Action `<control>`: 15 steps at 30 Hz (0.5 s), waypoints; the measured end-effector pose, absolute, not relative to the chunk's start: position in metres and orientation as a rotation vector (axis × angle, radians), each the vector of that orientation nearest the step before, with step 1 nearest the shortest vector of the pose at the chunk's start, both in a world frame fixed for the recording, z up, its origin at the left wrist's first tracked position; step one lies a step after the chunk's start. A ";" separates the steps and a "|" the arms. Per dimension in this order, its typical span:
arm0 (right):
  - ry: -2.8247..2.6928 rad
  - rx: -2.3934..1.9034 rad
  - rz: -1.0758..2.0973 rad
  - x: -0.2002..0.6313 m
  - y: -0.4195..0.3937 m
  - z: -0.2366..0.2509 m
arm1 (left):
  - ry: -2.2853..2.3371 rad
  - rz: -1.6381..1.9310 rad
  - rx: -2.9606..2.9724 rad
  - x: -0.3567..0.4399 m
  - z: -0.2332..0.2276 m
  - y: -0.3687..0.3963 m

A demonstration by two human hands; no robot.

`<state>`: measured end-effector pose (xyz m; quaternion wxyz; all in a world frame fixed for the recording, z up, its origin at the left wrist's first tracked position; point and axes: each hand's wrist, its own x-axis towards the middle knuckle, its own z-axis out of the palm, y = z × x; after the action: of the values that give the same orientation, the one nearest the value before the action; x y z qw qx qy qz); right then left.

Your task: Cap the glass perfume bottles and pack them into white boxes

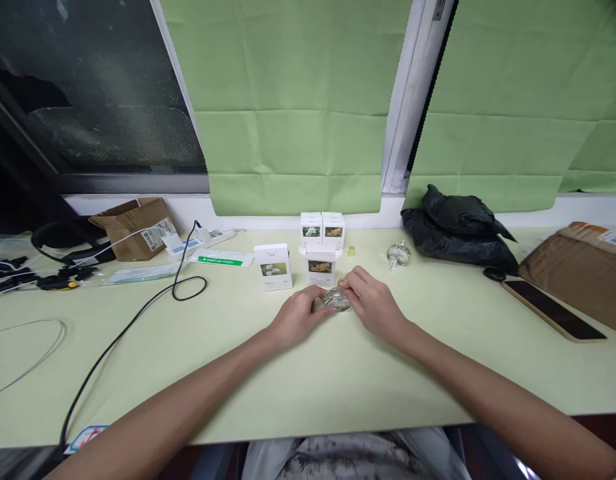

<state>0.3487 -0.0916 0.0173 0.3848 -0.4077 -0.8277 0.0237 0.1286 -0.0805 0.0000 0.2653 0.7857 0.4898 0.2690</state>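
Observation:
A flattened, clear glass bottle is held low over the table in front of the white boxes. My left hand grips its left side, thumb along the near edge and fingers behind. At its upper right edge, the fingers of my right hand are closed on the bottle; they cover its neck area, so what is there cannot be made out. Another glass bottle of similar look lies farther back on the right. A small gold-coloured cap stands beyond my right hand.
Small white boxes with flower pictures stand behind my hands, others at the back. A black cable runs across the left. To the right are a black plastic bag, a phone and a cardboard box. Green curtains hang behind.

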 end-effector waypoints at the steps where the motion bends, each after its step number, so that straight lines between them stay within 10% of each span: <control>1: -2.097 -0.990 0.111 0.351 -0.089 0.017 | 1.313 0.729 2.123 0.129 0.000 -0.080; 15: -2.081 -1.000 0.063 0.348 -0.088 0.013 | 1.309 0.767 1.997 0.130 0.004 -0.081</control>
<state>0.3477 -0.0884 0.0130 0.4042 -0.3959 -0.8242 0.0249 0.1299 -0.0812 0.0036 0.3115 0.7566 0.4961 0.2907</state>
